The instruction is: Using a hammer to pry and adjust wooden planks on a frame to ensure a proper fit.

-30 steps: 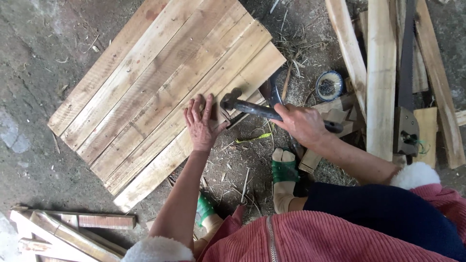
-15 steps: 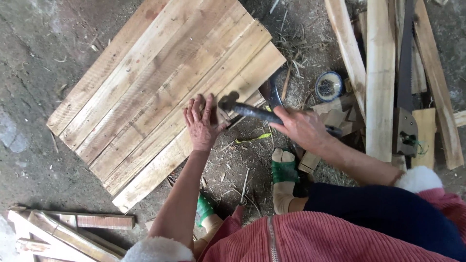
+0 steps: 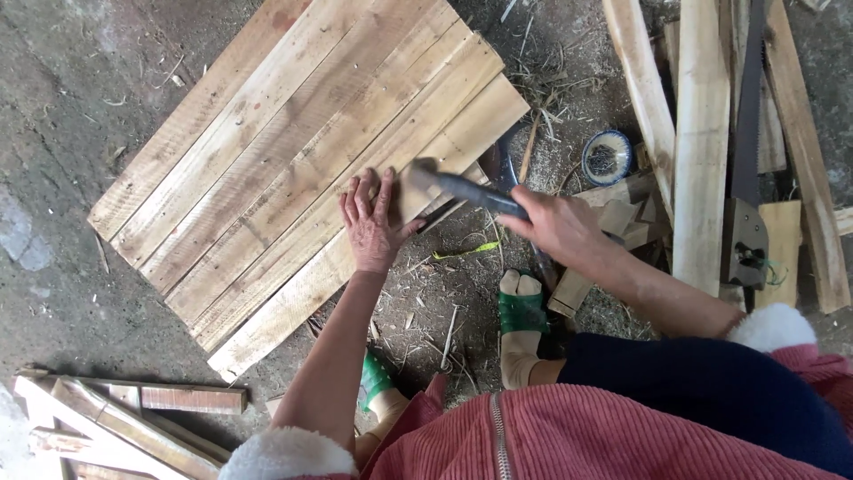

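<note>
The person crouches over a panel of pale wooden planks [image 3: 293, 169] laid slantwise on the dirt floor [image 3: 62, 107]. The left hand [image 3: 373, 222] lies flat on the panel's near edge, close to its right corner, fingers spread wide and pressing on the wood, gripping nothing. The right hand [image 3: 560, 229] is closed tight around the dark handle of a hammer [image 3: 462, 185], whose blurred head hangs just above the plank right beside the left hand's fingertips; whether the head touches the wood cannot be told.

Below the hands, 2 feet in pale socks and green sandals [image 3: 521, 311] rest on ground strewn with straw and chips. A thin yellow-green strip [image 3: 464, 252] lies between the 2 hands on the floor. To the right, long loose boards [image 3: 702, 142] lie side by side, with a handsaw [image 3: 748, 178] across them and a small round tin [image 3: 608, 156] just beside their left edge. At the lower left corner of the floor lies a bundle of short offcuts [image 3: 124, 418].
</note>
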